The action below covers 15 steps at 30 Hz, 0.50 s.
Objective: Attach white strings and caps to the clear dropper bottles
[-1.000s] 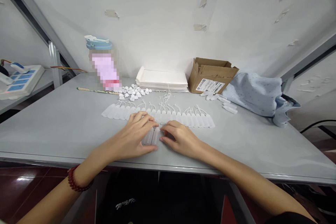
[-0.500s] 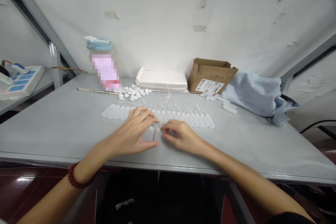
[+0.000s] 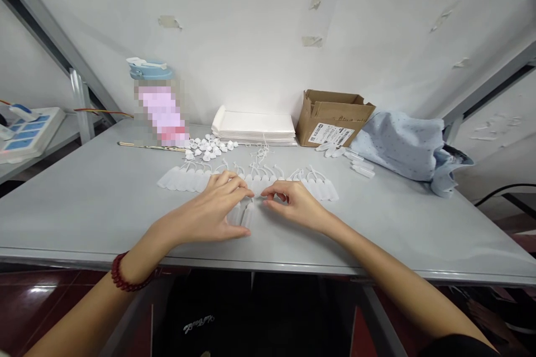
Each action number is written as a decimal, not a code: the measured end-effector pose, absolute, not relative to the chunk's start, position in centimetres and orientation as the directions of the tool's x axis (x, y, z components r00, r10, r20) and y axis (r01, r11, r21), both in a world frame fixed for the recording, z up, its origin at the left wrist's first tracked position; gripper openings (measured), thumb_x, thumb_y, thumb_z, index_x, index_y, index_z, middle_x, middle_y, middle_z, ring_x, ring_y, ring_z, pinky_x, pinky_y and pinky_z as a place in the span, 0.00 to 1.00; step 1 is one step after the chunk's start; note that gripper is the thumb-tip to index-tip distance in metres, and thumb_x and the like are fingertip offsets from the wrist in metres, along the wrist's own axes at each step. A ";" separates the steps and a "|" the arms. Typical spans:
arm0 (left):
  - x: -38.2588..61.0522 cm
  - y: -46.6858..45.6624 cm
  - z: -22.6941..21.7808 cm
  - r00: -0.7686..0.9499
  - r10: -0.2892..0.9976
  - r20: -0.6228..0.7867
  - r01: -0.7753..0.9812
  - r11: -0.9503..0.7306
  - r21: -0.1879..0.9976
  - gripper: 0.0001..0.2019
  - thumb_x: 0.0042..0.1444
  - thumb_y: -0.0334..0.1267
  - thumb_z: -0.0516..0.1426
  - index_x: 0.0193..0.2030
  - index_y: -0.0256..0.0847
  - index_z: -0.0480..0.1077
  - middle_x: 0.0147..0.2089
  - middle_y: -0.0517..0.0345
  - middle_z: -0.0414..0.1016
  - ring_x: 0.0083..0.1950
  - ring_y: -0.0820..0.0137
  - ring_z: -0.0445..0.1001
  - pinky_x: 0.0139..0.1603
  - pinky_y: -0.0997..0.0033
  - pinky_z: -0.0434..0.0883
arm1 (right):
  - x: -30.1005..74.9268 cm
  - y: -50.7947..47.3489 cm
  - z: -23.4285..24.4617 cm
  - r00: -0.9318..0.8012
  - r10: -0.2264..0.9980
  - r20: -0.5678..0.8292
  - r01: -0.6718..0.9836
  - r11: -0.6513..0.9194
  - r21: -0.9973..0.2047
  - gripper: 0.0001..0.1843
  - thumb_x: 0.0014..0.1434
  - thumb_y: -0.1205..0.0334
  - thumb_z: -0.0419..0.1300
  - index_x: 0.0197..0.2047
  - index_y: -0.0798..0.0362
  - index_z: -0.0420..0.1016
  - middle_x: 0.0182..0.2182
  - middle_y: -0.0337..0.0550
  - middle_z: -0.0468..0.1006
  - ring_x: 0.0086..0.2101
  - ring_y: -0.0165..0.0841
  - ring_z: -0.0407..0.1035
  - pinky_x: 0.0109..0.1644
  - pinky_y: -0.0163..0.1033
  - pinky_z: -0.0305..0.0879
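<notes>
My left hand [image 3: 213,212] rests on the grey table [image 3: 84,201], its fingers curled over two small clear plastic bottles [image 3: 243,215] lying side by side. My right hand [image 3: 293,203] sits just to the right, thumb and forefinger pinched at the top of the right bottle. Behind both hands a long row of the same little bottles [image 3: 184,178] lies across the table, each with a tethered cap. A heap of small white caps [image 3: 209,148] sits further back.
At the back stand a pink drink bottle with a blue lid [image 3: 157,103], a stack of white sheets [image 3: 253,125], an open cardboard box [image 3: 333,120] and a blue cloth [image 3: 406,145]. A thin stick [image 3: 151,146] lies left. A power strip [image 3: 25,131] sits on the neighbouring surface.
My right hand has slid away from me and raised its fingers into a pinch at the bottle tops. My left hand stays over the two bottles. The view shifted slightly.
</notes>
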<state>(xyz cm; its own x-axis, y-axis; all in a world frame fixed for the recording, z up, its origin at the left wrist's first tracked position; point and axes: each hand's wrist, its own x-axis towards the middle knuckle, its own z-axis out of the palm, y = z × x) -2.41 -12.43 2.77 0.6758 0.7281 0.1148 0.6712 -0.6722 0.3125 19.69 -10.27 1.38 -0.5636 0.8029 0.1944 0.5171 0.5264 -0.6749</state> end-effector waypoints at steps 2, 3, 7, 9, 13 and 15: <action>-2.3 -12.5 2.7 0.688 0.719 0.104 0.672 -0.684 0.284 0.24 0.50 0.54 0.60 0.50 0.42 0.68 0.47 0.52 0.67 0.51 0.57 0.59 0.51 0.56 0.59 | 19.6 -10.3 1.4 -0.570 0.797 0.200 0.521 0.538 -0.662 0.10 0.56 0.69 0.58 0.40 0.56 0.78 0.29 0.40 0.77 0.26 0.26 0.62 0.33 0.33 0.58; -2.3 -12.5 2.7 0.694 0.713 0.103 0.669 -0.691 0.273 0.24 0.50 0.54 0.60 0.50 0.42 0.68 0.47 0.52 0.67 0.51 0.58 0.59 0.51 0.56 0.59 | 19.6 -10.4 1.4 -0.572 0.796 0.200 0.524 0.541 -0.658 0.09 0.56 0.69 0.58 0.40 0.56 0.78 0.29 0.40 0.77 0.26 0.26 0.62 0.33 0.33 0.58; -2.1 -12.5 2.6 0.705 0.700 0.115 0.657 -0.705 0.265 0.24 0.49 0.53 0.61 0.50 0.43 0.68 0.47 0.52 0.67 0.50 0.58 0.60 0.50 0.58 0.59 | 19.6 -10.5 1.4 -0.571 0.796 0.200 0.530 0.543 -0.651 0.09 0.56 0.69 0.58 0.40 0.55 0.78 0.29 0.40 0.77 0.26 0.26 0.63 0.32 0.33 0.58; -2.0 -12.5 2.6 0.704 0.703 0.106 0.662 -0.702 0.262 0.23 0.50 0.52 0.60 0.49 0.43 0.68 0.47 0.52 0.67 0.50 0.58 0.60 0.50 0.58 0.59 | 19.6 -10.5 1.4 -0.571 0.795 0.204 0.529 0.546 -0.650 0.09 0.56 0.69 0.58 0.39 0.55 0.78 0.29 0.40 0.77 0.26 0.26 0.63 0.32 0.33 0.58; -1.9 -12.4 2.6 0.703 0.705 0.090 0.674 -0.701 0.233 0.21 0.50 0.53 0.60 0.46 0.41 0.69 0.46 0.51 0.67 0.49 0.57 0.60 0.49 0.57 0.59 | 19.6 -10.5 1.5 -0.569 0.795 0.210 0.529 0.549 -0.647 0.08 0.56 0.69 0.58 0.39 0.55 0.78 0.30 0.39 0.77 0.26 0.26 0.63 0.32 0.33 0.57; -1.8 -12.3 2.6 0.708 0.701 0.086 0.672 -0.706 0.222 0.20 0.50 0.51 0.60 0.45 0.41 0.69 0.45 0.51 0.67 0.48 0.57 0.60 0.48 0.57 0.60 | 19.6 -10.6 1.5 -0.566 0.796 0.214 0.526 0.549 -0.649 0.08 0.56 0.70 0.58 0.38 0.55 0.78 0.29 0.39 0.77 0.26 0.26 0.63 0.32 0.33 0.57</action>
<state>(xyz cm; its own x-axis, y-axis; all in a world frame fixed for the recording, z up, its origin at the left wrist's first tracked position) -1.78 -12.31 2.59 0.7077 0.7013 0.0863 0.6724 -0.7059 0.2224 19.58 -10.58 1.52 -0.5664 0.7957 0.2144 0.5262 0.5494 -0.6490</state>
